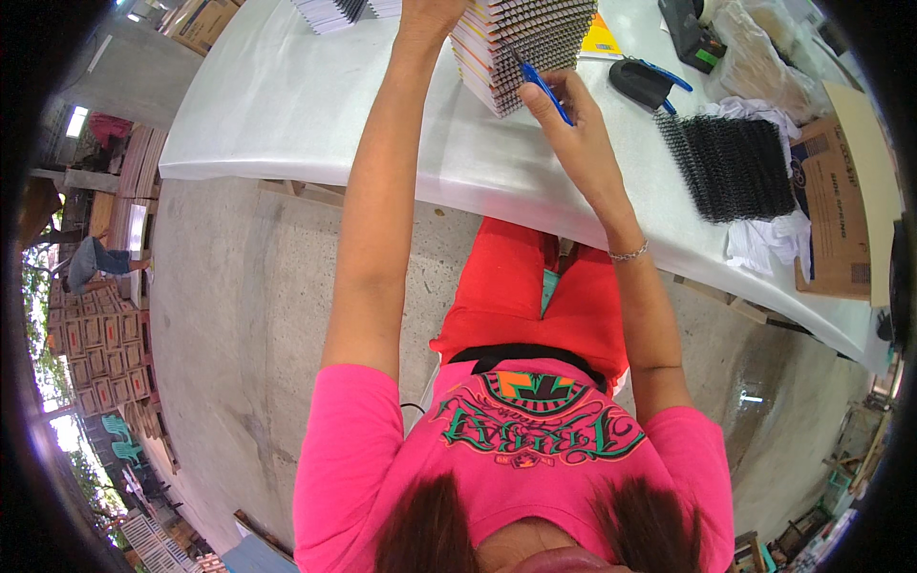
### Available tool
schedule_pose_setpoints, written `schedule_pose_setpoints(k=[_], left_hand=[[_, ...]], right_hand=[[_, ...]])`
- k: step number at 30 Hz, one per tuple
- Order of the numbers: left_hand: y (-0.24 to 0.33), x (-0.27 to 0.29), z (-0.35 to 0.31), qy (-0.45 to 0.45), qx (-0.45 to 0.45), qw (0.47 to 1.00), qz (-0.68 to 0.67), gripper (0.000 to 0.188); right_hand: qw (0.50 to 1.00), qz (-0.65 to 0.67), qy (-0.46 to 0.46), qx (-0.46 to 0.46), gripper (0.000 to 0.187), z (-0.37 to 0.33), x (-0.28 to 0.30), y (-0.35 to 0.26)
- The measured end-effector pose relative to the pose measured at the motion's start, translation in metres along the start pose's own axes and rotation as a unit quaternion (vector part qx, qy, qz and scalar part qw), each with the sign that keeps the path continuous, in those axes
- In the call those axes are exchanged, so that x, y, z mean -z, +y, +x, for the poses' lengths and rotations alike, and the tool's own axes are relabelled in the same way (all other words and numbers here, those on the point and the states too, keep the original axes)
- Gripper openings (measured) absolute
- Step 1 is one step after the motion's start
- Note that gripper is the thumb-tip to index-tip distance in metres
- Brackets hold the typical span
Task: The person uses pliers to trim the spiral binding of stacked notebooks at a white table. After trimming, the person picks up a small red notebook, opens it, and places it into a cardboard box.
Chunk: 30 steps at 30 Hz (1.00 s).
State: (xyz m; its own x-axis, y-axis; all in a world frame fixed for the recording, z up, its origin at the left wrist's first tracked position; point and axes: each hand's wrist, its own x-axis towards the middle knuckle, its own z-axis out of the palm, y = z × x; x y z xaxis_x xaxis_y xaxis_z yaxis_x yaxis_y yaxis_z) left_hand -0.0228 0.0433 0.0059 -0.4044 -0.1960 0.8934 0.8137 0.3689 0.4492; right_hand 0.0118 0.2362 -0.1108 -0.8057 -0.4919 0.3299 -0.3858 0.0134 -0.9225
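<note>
A thick stack of spiral-bound notebooks [478,57] stands on the table, with rows of dark coil ends facing right. My left hand [435,14] is at the stack's upper left side; its fingers are cut off by the picture's upper edge. Small blue-handled cutting pliers [546,94] are gripped in my right hand [576,119], their tip at the coils. A black tool with blue handles [650,84] lies to the right of that hand. Farther right is a pile of black spiral coils [731,167].
A white-covered table [287,115] curves across the front. More notebooks [325,13] lie at its far left. A yellow-covered item [600,40], a black object [690,38], plastic bags [759,57], white cloth [769,244] and a cardboard box [836,210] crowd the right.
</note>
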Motion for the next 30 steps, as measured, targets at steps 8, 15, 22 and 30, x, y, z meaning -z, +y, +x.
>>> schedule_pose_setpoints(k=[8, 15, 22, 30], left_hand=[[0.001, 0.004, -0.001, -0.004, -0.021, 0.998, 0.063, 0.049], [0.001, 0.006, -0.001, -0.002, -0.034, 0.995, 0.094, 0.050], [-0.008, 0.009, 0.002, -0.006, -0.080, 0.989, 0.123, 0.048], [0.001, 0.002, -0.001, 0.007, -0.005, 0.999, 0.045, 0.052]], right_hand=[[0.997, 0.059, -0.013, -0.044, 0.060, -0.003, 0.002, -0.001], [0.950, -0.228, 0.144, 0.158, 0.066, -0.007, -0.005, 0.006], [0.942, -0.243, 0.163, 0.166, 0.065, -0.007, -0.009, 0.010], [0.913, -0.305, 0.166, 0.212, 0.064, -0.008, -0.008, 0.015]])
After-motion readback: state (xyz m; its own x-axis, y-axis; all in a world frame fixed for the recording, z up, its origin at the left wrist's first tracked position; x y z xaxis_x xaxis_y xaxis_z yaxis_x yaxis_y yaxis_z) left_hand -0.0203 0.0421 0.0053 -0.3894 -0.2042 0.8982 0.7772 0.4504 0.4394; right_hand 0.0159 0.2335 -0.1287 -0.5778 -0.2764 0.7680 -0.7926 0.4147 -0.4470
